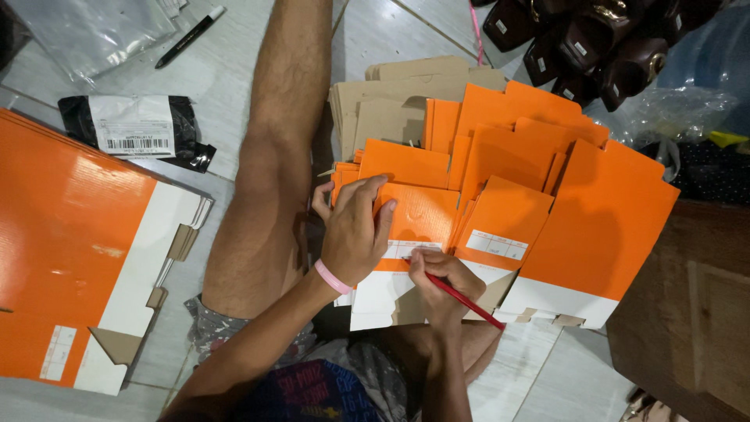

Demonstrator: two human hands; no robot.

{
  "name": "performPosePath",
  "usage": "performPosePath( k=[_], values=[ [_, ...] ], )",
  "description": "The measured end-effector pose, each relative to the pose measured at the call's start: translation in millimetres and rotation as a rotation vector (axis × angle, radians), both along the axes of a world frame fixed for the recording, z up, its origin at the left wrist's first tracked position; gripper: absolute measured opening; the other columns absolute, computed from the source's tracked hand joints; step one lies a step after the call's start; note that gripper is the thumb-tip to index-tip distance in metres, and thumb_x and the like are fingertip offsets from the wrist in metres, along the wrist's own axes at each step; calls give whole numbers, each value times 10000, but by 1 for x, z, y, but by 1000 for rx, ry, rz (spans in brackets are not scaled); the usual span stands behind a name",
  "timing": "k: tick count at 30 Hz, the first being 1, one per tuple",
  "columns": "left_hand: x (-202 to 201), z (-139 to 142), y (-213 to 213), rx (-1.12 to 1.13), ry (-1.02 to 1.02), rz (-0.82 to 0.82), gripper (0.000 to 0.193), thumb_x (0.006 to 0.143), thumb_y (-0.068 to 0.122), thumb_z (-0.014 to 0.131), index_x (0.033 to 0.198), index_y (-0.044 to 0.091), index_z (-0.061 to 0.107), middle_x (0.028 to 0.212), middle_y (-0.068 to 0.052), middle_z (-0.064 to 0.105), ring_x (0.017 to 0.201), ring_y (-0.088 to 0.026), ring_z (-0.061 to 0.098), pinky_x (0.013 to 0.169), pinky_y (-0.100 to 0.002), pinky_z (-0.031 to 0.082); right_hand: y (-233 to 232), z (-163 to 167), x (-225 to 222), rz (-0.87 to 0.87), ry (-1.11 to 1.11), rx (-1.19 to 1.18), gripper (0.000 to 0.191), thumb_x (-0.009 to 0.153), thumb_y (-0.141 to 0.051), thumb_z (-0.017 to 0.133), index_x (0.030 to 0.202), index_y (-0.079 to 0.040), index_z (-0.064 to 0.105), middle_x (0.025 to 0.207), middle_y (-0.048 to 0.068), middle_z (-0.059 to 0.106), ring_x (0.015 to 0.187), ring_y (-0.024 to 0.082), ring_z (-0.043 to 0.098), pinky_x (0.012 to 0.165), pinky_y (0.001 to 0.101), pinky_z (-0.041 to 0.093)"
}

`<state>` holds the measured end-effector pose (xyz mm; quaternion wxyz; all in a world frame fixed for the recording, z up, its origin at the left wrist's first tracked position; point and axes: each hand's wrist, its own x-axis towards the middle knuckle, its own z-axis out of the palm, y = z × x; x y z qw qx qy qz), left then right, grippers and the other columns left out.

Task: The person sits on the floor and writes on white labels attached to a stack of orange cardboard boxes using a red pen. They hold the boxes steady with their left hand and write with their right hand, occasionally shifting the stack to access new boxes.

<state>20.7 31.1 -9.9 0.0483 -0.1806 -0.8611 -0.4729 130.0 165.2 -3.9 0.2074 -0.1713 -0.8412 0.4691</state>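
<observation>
Many flattened orange cartons point(500, 172) fan out at centre, each with a white label patch near its near edge. Left hand point(355, 230) presses flat, fingers spread, on the nearest carton point(418, 223); right hand point(437, 281) pinches a red pen point(465, 301) at its label point(402, 250). Another orange stack point(70, 234) lies left, a black parcel point(137, 129) beyond it.

Bare floor point(234, 70) lies open far left; orange flat boxes point(601, 219) crowd the right, a leg point(273, 156) bars the middle.

orange and white flat boxes point(500, 227), red pen point(465, 301), pink wristband point(332, 277).
</observation>
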Motion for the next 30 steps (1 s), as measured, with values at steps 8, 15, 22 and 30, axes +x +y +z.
performPosePath(
  k=[8,15,22,30],
  values=[
    [0,0,-1,-11,8,-10,317,1060,200,595,1316,15,560,1231,-93,691,1183,-215,607,1093,-540,245,1,2,-2,16,-16,63,164,869,19,809,763,16,684,826,135,768,786,169,763,755,276,623],
    [-1,0,-2,-11,30,-17,324,1052,182,614,1321,10,555,1226,-92,689,1182,-216,608,1096,-539,248,5,-4,0,8,-7,19,181,864,17,817,749,15,677,829,132,770,799,170,762,760,287,626],
    [-1,-1,-1,-11,19,-2,313,1043,177,621,1309,24,559,1220,-90,695,1178,-218,612,1084,-539,252,7,-7,3,-5,-15,2,199,863,18,820,738,15,665,833,139,766,804,174,756,794,304,618],
    [-1,-2,-1,-11,18,-4,314,1047,182,615,1312,22,562,1211,-91,700,1181,-218,611,1098,-545,243,5,-2,0,-20,-46,-40,194,860,21,814,735,14,666,815,134,764,787,170,746,764,293,611]
  ],
)
